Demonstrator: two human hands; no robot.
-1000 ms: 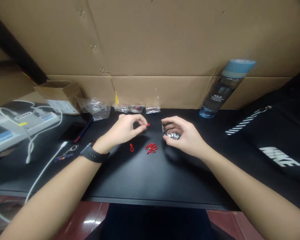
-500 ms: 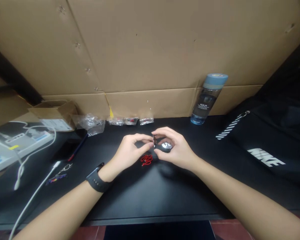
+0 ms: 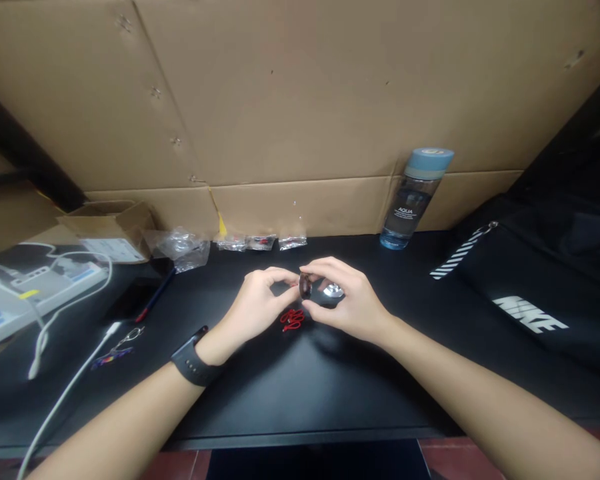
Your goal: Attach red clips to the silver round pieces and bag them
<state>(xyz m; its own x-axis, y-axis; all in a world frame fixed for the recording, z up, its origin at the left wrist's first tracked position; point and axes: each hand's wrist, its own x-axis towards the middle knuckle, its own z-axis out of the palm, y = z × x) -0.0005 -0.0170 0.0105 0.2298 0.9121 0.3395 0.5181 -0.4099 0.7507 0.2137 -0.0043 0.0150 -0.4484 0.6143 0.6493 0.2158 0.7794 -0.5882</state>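
Between my two hands is a small round dark disc (image 3: 305, 287) with a shiny rim; its exact kind I cannot make out. The fingertips of my left hand (image 3: 265, 300) pinch its left edge. My right hand (image 3: 350, 297) curves around its other side, thumb below and fingers above. A shiny silver round piece (image 3: 333, 290) shows on the table behind my right hand, partly hidden by the fingers. Just below the disc, a bundled red cord (image 3: 293, 319) lies on the black table (image 3: 300, 393).
Small clear packets (image 3: 263, 243) line the cardboard wall (image 3: 300, 100) beside crumpled plastic (image 3: 183, 248). A water bottle (image 3: 407, 207) and black bag (image 3: 545, 267) stand right. Leftward are a phone (image 3: 140, 293), keychain (image 3: 115, 353), white cable (image 3: 75, 387), power strip (image 3: 35, 293) and open box (image 3: 125, 230).
The disc has turned from edge-on so that its dark face shows more. Both hands have shifted very slightly to the left with it.
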